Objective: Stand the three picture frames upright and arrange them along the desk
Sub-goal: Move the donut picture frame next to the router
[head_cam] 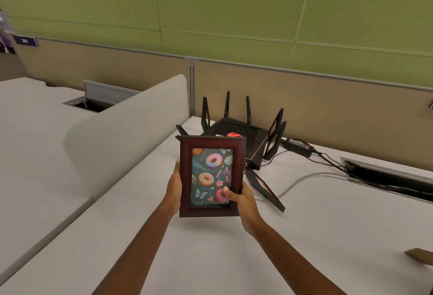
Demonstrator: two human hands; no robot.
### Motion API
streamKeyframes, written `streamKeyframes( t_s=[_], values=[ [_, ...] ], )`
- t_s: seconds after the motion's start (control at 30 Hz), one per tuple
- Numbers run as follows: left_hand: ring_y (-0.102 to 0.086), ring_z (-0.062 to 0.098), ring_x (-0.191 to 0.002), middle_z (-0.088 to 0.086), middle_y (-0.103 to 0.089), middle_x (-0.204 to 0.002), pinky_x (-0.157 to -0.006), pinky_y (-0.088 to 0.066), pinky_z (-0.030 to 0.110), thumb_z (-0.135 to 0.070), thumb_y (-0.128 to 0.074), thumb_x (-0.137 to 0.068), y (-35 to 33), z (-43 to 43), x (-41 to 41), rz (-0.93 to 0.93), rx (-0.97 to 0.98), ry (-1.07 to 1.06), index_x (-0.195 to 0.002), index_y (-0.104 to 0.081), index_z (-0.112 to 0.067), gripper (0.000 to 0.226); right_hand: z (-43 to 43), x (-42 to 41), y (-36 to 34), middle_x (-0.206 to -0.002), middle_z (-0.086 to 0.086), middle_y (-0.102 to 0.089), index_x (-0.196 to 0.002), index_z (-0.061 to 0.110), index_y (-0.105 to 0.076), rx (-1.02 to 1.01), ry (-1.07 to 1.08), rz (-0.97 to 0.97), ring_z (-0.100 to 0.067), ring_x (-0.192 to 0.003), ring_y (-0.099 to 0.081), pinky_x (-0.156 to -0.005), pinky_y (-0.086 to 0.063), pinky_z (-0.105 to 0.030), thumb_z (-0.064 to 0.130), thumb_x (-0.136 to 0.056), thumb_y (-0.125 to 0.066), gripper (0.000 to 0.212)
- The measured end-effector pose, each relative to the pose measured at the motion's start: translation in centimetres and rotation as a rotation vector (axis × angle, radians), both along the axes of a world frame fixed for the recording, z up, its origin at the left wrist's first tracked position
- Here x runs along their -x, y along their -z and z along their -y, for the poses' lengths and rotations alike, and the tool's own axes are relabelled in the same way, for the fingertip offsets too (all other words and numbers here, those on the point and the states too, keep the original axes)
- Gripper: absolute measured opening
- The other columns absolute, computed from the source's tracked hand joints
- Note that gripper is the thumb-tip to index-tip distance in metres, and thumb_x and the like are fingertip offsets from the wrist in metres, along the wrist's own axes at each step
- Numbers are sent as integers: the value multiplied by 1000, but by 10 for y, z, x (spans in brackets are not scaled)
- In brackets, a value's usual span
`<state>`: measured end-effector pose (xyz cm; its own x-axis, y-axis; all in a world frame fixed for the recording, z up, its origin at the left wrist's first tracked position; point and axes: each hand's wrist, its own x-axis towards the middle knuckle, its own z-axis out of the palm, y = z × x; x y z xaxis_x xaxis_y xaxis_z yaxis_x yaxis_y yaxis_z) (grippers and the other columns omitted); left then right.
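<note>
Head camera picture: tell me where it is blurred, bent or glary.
Head view: wide-angle bend curves the green wall panels and the desk edges; the far left edge is smeared; the picture frame in both hands (left, right) is fairly sharp; light is soft, shadows faint, no strong glare.

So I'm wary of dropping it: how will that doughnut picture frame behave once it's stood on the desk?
The doughnut frame looks stiff, with thick wooden moulding, so it shouldn't flex. Tall and narrow, it may tip if nudged. Its front looks glazed, so probably fragile; both hands grip its edges.
</note>
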<state>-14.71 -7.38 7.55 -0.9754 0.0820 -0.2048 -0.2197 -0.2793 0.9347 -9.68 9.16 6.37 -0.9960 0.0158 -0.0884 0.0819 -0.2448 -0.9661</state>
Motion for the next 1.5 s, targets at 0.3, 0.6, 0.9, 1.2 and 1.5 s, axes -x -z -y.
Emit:
streamKeyframes(
  t_s=[0.3,0.6,0.9,1.2,1.5],
  values=[
    [-66,29,-91,9,-69,-98,-85,-53,41,-48,-20,-96,20,47,58,76,-6,-74,-95,-66,-19,55,47,65,15,-97,3,-66,-108,13,-54,40,-54,30,-1,-77,-68,-57,-54,-13,-1,-85,-56,28],
    [-73,11,-62,-7,-77,-69,-49,-58,23,-44,-18,-97,42,69,87,17,-14,-88,-88,-66,-24,52,67,97,34,-104,1,-62,-113,17,-48,-13,-71,55,-5,-87,-63,-58,-53,-10,3,-86,-57,31],
    [-71,20,-75,3,-71,-91,-68,-57,33,-47,-17,-96,39,67,84,47,45,-124,-94,-66,-23,54,68,104,35,-112,-2,-60,-116,17,-45,-62,-91,61,-18,-98,-60,-68,-55,-15,6,-88,-56,32],
    [-52,34,-120,16,-52,-133,-104,-42,40,-49,-13,-96,43,55,46,40,282,-385,-135,-39,-11,61,58,84,40,-117,-2,-55,-131,14,-36,-373,-139,45,-16,-104,-56,-87,-51,-25,22,-85,-63,54],
    [-36,36,-133,22,-36,-145,-109,-34,46,-24,-40,-96,65,28,-25,-75,899,-449,-140,-25,1,54,30,32,51,-132,-13,-52,-131,7,-40,-644,86,-35,-22,-120,-49,-97,-36,-24,10,-92,-49,40]
  ],
)
